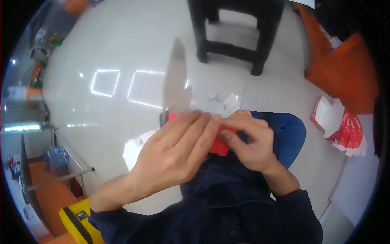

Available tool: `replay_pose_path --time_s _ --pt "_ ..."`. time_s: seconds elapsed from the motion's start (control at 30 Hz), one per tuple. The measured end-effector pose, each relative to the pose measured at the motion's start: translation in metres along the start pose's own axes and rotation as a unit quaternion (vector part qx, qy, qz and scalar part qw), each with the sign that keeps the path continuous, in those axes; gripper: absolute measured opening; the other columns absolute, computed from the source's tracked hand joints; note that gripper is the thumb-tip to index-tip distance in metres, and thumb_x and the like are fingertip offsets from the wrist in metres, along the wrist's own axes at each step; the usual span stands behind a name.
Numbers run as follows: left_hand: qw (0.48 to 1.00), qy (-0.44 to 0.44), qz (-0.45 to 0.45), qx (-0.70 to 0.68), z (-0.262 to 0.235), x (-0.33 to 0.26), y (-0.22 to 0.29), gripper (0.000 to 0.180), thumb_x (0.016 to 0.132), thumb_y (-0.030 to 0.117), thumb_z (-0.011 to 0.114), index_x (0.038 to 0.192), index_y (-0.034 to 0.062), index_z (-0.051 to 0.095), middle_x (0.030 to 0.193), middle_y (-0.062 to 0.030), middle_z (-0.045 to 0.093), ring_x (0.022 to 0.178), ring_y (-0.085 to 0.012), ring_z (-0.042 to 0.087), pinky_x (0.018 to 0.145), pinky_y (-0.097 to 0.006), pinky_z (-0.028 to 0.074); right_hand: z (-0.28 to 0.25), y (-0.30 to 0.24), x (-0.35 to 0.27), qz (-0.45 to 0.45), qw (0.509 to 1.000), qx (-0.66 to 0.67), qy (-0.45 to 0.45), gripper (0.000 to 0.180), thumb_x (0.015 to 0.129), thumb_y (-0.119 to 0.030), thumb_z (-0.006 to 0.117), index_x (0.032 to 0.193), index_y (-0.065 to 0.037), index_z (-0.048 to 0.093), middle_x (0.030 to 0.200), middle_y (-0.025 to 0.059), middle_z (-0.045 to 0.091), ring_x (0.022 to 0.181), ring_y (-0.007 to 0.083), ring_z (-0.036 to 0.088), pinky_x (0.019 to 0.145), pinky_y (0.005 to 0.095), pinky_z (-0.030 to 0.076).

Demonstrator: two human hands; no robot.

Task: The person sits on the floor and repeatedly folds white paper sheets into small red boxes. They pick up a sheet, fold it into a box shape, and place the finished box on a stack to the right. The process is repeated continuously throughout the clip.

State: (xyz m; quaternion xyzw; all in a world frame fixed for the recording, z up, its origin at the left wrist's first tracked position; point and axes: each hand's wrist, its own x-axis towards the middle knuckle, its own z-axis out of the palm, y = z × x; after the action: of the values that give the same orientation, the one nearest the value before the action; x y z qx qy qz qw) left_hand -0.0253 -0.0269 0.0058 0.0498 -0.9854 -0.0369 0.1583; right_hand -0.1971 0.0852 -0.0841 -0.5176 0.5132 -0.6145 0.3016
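A small red cardboard box (219, 149) is between my two hands above my lap, largely covered by them. My left hand (174, 152) lies over its left side with the fingers long and pressed together; the thumb is hidden. From the other side, my right hand (254, 142) grips the box, its thumb bent against the red face and its fingers curled at the far edge. The fingertips of both hands meet at the top. White cardboard pieces (136, 148) lie beyond my left wrist, and more white flaps (231, 101) show past the fingertips.
Several red-and-white boxes (349, 130) lie on the floor at the right, near an orange panel (345, 73). Ahead stands a black stool (233, 46). A yellow case (79, 219) with a dark strap is at lower left, beside a metal-railed rack (67, 175).
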Motion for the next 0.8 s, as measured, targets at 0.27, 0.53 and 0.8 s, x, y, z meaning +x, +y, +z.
replay_pose_path --time_s 0.27,0.53,0.8 --pt "0.976 0.005 -0.107 -0.191 0.031 -0.017 -0.017 0.060 0.070 0.007 0.085 0.124 -0.0037 0.062 0.121 -0.0203 0.066 0.109 -0.0357 0.067 0.089 -0.041 0.057 -0.073 0.034 -0.019 -0.044 0.976 -0.200 0.076 0.075 0.087 -0.048 0.076 0.139 0.000 0.051 0.141 0.0207 0.051 0.133 0.0368 0.048 0.113 0.0463 0.035" --pt "0.791 0.051 -0.287 -0.538 0.130 -0.075 -0.032 0.087 0.072 0.016 0.094 0.142 -0.0004 0.045 0.141 -0.0193 0.057 0.128 -0.0276 0.058 0.109 -0.043 0.048 -0.137 0.030 -0.042 0.024 0.994 -0.106 -0.004 0.039 0.079 -0.024 0.087 0.111 -0.006 0.074 0.134 0.0131 0.062 0.132 0.0326 0.051 0.111 0.0440 0.036" --pt "0.886 -0.035 -0.134 -0.443 0.100 0.004 -0.009 0.064 0.084 0.025 0.079 0.137 0.0014 0.053 0.137 -0.0210 0.056 0.129 -0.0406 0.050 0.110 -0.044 0.037 -0.082 0.002 -0.031 0.083 0.937 -0.171 -0.293 0.024 0.088 -0.022 0.078 0.082 -0.001 0.067 0.081 0.0127 0.066 0.076 0.0290 0.065 0.070 0.0392 0.048"
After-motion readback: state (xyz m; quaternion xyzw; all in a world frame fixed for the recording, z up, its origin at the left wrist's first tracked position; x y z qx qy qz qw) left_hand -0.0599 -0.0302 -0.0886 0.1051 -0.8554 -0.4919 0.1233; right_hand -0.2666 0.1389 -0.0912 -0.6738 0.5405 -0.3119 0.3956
